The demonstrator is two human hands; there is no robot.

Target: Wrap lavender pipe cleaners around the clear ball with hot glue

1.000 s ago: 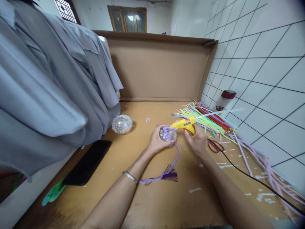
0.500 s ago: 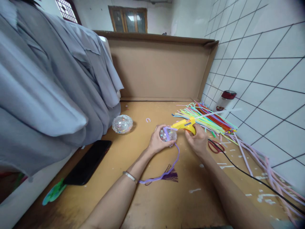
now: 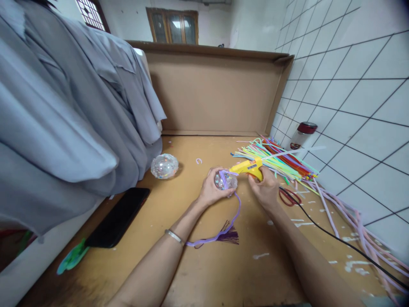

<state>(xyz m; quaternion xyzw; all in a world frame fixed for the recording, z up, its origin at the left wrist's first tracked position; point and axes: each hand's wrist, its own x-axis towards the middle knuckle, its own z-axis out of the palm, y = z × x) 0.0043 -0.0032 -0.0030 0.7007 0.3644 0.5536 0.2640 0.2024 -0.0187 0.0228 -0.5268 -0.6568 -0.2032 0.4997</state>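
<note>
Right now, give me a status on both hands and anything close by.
Left hand gripping clear piece, lilac strip across it. Right hand on glue gun, nozzle close to strip. Black cord over scissors, beside right wrist.

Black phone (image 3: 118, 218): left, flat. Red-lidded jar (image 3: 302, 135): far right, beside tiled wall (image 3: 348, 100). Cardboard box (image 3: 211, 94): far side.

1. Left hand (image 3: 213, 187) cups a clear ball (image 3: 227, 182) with purple strips across it.
2. Right hand (image 3: 266, 187) holds a yellow glue gun (image 3: 247, 167), nozzle at the strips.
3. Phone (image 3: 118, 217) lies to the left.
</note>
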